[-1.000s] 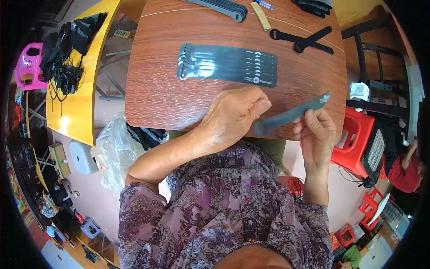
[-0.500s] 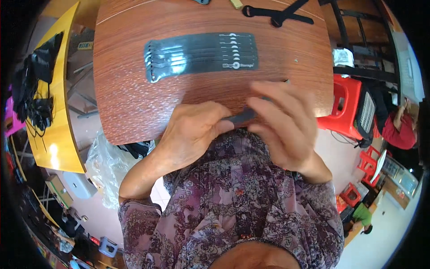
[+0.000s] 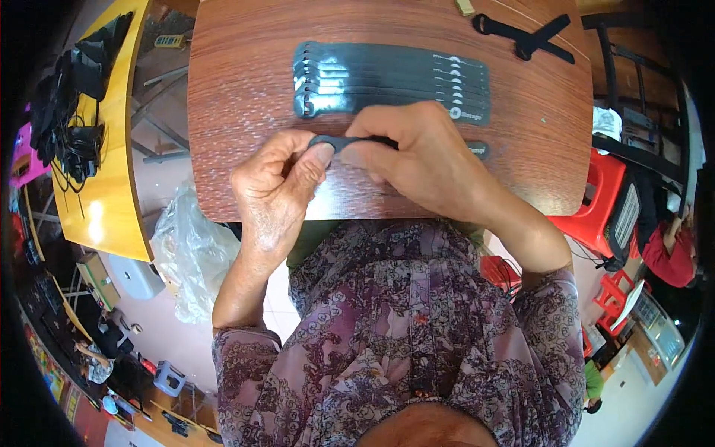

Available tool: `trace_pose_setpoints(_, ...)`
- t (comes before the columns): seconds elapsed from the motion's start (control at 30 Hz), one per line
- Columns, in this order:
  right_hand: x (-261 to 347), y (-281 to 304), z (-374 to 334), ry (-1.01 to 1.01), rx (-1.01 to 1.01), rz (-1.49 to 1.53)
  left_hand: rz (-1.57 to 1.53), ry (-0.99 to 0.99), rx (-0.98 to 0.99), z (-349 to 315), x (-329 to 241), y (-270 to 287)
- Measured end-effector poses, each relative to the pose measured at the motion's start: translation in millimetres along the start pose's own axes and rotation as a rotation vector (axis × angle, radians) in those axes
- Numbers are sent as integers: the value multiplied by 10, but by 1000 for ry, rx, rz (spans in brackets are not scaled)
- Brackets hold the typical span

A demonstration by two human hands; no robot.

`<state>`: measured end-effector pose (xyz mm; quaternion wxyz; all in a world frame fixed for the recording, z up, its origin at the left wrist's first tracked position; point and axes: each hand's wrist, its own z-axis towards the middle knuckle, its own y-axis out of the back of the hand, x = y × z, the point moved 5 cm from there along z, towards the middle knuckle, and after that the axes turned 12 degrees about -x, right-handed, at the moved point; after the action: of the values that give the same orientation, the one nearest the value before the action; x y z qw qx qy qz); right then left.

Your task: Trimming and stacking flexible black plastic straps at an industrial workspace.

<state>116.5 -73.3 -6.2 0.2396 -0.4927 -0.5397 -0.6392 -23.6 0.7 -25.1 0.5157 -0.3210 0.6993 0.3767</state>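
A dark grey cable strap [image 3: 337, 142] is stretched between my two hands, just over the near part of the wooden table. My left hand [image 3: 277, 179] pinches its looped end between thumb and fingers. Close beside, my right hand [image 3: 413, 149] grips the strap with thumb and bent fingers; its palm hides part of the strap. A printed strap end shows past the right wrist. Farther back lies a row of several matching grey straps [image 3: 380, 71], overlapping side by side, with slotted ends at the left and white print at the right.
At the far right of the table [image 3: 246, 97] lie crossed black straps [image 3: 525, 46], with a small yellowish block [image 3: 465, 7] near them. A yellow table [image 3: 112, 171] with black bags and cables stands left. Red stools [image 3: 596, 201] are right; a clear plastic bag [image 3: 194, 253] hangs lower left.
Both hands have moved up, from the table's near edge to over its surface. My right hand, blurred and loosely spread before, now grips the strap near my left hand. The view has shifted.
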Motion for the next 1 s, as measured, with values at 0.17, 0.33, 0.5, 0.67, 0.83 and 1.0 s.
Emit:
trace_pose_setpoints(0.17,-81,-110,153,-74,-58,67,-73,53,-36,81,8,33)
trace_pose_setpoints(0.33,-159,-162,245,-123,-70,124,-48,27,-76,100,59,69)
trace_pose_setpoints(0.5,-153,-186,290,-171,-61,206,75,-106,-164,142,5,92)
trace_pose_setpoints(0.67,-121,-203,330,-287,-44,363,6,-24,-192,175,-14,109)
trace_pose_setpoints(0.83,-165,-207,355,-237,-84,317,90,4,-155,212,-7,121)
trace_pose_setpoints(1.0,-123,-231,402,-113,-140,80,208,-82,-164,249,-1,107)
